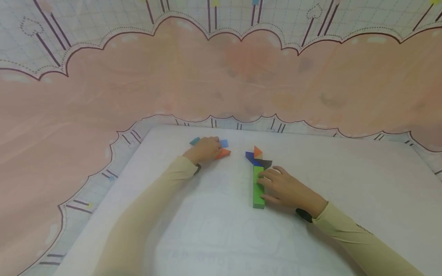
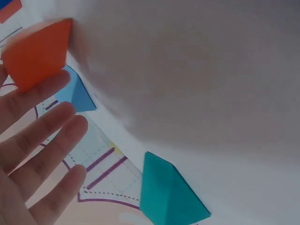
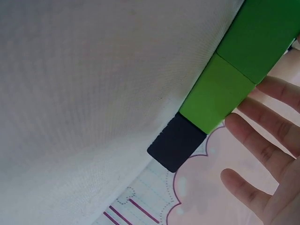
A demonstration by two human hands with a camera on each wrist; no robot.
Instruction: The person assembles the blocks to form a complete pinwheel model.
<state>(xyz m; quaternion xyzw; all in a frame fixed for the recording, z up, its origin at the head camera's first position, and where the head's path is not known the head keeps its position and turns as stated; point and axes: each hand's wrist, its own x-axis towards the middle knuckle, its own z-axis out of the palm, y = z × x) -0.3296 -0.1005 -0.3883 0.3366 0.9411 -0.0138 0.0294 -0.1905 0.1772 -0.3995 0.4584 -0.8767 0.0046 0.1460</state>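
My left hand point(image 1: 203, 149) is at the back left of the white table. In the left wrist view its index finger and thumb tip pinch an orange block point(image 2: 37, 56), while the other fingers stay extended. Close by lie a light blue block point(image 1: 224, 143) and a teal wedge-shaped block point(image 2: 168, 192). My right hand point(image 1: 284, 188) touches the right side of a row of green blocks point(image 1: 258, 191) with nearly straight fingers. Beyond the green row are blue blocks point(image 1: 249, 156), a black block point(image 3: 177, 143) and an orange-topped block point(image 1: 257, 152).
The white tabletop point(image 1: 207, 230) extends around both hands. Past its back edge hangs a pink and white patterned cloth point(image 1: 221, 76), which also borders the left side.
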